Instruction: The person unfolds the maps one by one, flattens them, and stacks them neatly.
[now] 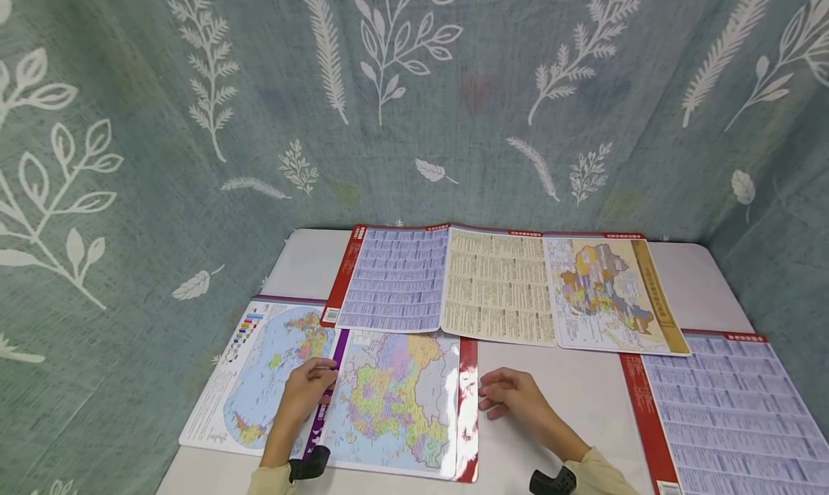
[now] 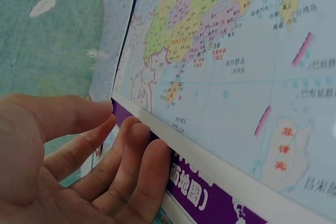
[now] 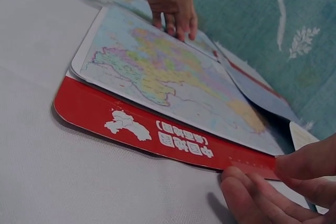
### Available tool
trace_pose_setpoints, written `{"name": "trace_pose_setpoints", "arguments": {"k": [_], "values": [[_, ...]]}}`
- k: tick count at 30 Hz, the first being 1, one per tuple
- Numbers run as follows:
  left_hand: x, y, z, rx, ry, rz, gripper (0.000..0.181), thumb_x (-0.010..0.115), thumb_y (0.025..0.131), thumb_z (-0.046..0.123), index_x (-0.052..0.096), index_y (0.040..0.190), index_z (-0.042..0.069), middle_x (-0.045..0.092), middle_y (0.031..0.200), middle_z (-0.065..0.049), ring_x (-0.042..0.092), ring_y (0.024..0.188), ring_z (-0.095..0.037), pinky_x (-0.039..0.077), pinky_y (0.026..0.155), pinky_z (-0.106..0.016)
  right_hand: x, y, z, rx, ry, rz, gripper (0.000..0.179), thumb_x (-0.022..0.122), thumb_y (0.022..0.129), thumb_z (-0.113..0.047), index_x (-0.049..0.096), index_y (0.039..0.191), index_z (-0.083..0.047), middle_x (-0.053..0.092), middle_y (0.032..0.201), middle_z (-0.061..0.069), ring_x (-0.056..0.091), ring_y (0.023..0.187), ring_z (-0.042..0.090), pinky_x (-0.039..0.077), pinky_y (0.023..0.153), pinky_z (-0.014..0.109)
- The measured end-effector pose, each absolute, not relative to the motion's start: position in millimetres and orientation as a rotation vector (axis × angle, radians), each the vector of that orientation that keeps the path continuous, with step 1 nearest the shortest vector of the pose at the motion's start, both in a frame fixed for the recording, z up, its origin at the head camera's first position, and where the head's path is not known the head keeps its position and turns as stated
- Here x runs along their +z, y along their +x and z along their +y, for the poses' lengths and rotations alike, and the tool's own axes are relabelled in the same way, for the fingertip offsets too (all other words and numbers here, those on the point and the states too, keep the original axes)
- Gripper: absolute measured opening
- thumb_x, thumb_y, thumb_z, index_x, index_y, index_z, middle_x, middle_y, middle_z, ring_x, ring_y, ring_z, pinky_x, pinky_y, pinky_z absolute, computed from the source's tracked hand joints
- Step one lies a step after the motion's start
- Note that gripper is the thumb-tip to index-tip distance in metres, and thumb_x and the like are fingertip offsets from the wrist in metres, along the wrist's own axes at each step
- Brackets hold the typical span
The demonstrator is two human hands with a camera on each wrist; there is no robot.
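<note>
A folded map sheet (image 1: 401, 394), with a multicoloured country map and a red strip (image 3: 136, 124) along its right side, lies between my hands. It overlaps the purple strip (image 2: 184, 182) of the world map (image 1: 272, 358) to its left. My left hand (image 1: 304, 391) is at the folded map's left edge, fingertips right at the white border and over the purple strip. On the other side, my right hand (image 1: 514, 401) rests beside the red strip, its thumb and forefinger tips at the edge. The fingers of both hands are loosely bent, not wrapped round the sheet.
Behind, an unfolded sheet (image 1: 499, 286) with text panels and a small map spreads across the white table (image 1: 550, 365), overlapping the tops of both front maps. Another red-edged text sheet (image 1: 732, 401) lies at the right. A leaf-patterned green curtain (image 1: 414, 135) encloses the table.
</note>
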State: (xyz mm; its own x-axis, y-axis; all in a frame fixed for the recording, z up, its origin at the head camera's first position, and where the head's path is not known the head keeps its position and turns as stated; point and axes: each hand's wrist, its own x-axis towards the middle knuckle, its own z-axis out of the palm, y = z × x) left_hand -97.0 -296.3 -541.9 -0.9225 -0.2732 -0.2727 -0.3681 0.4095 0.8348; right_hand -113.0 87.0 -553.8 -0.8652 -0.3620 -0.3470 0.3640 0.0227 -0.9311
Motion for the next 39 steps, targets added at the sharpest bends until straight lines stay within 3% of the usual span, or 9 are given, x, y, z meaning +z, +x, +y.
{"name": "trace_pose_setpoints", "arguments": {"k": [10,20,29,39], "values": [[-542,-97,-294,1.553,-0.627,2.592,0.022,0.061,0.091,0.013,0.063,0.110,0.001,0.067,0.096,-0.014,0.063,0.078,-0.022,0.054,0.059,-0.031,-551,-110,82,-1.917,0.041,1.760,0.031,0.057,0.090,-0.005,0.054,0.114,0.014,0.067,0.096,0.021,0.067,0.080,0.026,0.056,0.071,0.040],[-542,-97,-291,1.674,-0.714,2.468,0.024,0.062,0.090,0.012,0.063,0.109,-0.002,0.066,0.088,-0.013,0.059,0.075,-0.020,0.053,0.059,-0.029,-550,-106,75,-1.938,0.067,1.729,0.045,0.060,0.086,0.002,0.043,0.126,0.014,0.064,0.080,0.013,0.063,0.068,0.020,0.056,0.062,0.038],[-539,-90,-291,1.747,-0.689,2.379,0.028,0.061,0.091,0.012,0.060,0.113,-0.005,0.066,0.087,-0.014,0.064,0.073,-0.023,0.055,0.058,-0.033,-550,-103,75,-1.876,0.019,1.728,0.040,0.062,0.085,0.001,0.045,0.120,0.011,0.059,0.079,0.009,0.059,0.063,0.017,0.056,0.057,0.035],[-536,-87,-296,1.764,-0.672,2.279,0.032,0.070,0.085,0.015,0.063,0.111,-0.003,0.065,0.079,-0.013,0.060,0.064,-0.023,0.051,0.050,-0.030,-547,-95,73,-1.837,-0.023,1.756,0.031,0.063,0.085,0.002,0.047,0.110,0.010,0.056,0.072,0.006,0.058,0.059,0.018,0.055,0.054,0.035]]}}
